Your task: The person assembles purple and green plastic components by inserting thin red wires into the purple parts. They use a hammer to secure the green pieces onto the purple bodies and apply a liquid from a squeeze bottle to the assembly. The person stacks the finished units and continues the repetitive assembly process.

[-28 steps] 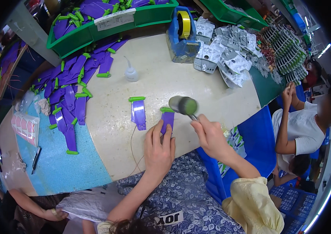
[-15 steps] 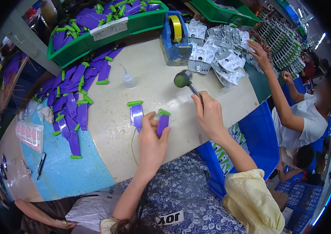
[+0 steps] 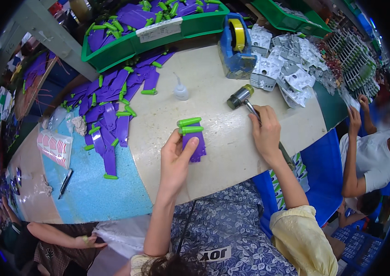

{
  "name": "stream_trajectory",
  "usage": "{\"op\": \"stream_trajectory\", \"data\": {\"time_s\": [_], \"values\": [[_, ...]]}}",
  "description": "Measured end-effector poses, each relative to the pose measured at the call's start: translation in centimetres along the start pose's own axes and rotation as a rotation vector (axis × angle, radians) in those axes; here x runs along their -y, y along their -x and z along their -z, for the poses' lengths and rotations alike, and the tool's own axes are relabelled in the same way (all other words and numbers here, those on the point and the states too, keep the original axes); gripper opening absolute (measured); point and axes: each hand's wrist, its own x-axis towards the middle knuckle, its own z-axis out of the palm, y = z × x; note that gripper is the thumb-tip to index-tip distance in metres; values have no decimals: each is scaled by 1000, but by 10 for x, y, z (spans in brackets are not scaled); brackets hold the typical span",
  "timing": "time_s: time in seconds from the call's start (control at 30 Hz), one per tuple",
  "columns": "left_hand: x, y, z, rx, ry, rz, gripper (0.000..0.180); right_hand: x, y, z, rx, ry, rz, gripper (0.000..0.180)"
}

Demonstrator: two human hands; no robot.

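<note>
At the near edge of the table (image 3: 222,172), a blue patterned apron (image 3: 227,225) is worn by the person, and a blue bin (image 3: 327,168) is set just beyond that edge to the right. Two flat purple pieces with green ends (image 3: 196,148) are held, overlapped, over the middle of the table by the left hand (image 3: 174,156), which is nearly closed, its thumb pressed across the front one and its fingers mostly hidden behind. Whether the table is touched by them cannot be told. By the right hand (image 3: 266,133), the fingers curled firmly around the handle, a hammer (image 3: 241,96) is gripped, its head pointed toward the far edge. Toward the left end, a dark pen (image 3: 65,184) and a printed packet (image 3: 54,148) are laid on the table's blue covering. Farther in, loose purple pieces (image 3: 110,115) are heaped up to the far left edge, and a small white bottle (image 3: 181,91) is stood beside them. Along the far edge are placed a long green tray (image 3: 126,52), filled with similar pieces, a blue tape dispenser (image 3: 237,65) and, to its right, piled grey parts (image 3: 267,69).
</note>
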Motion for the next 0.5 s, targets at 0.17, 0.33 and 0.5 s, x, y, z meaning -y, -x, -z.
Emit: {"op": "stream_trajectory", "data": {"time_s": [0.17, 0.33, 0.5], "values": [[-18, 25, -8, 23, 92, -235, 24, -8, -10, 7, -7, 2, 59, 18], [-24, 27, -2, 9, -51, -443, 22, -13, -13, 7, 11, 7, 64, 18], [-117, -11, 89, -766, -575, -964, 25, -17, -13, -2, 5, 13, 56, 17]]}}
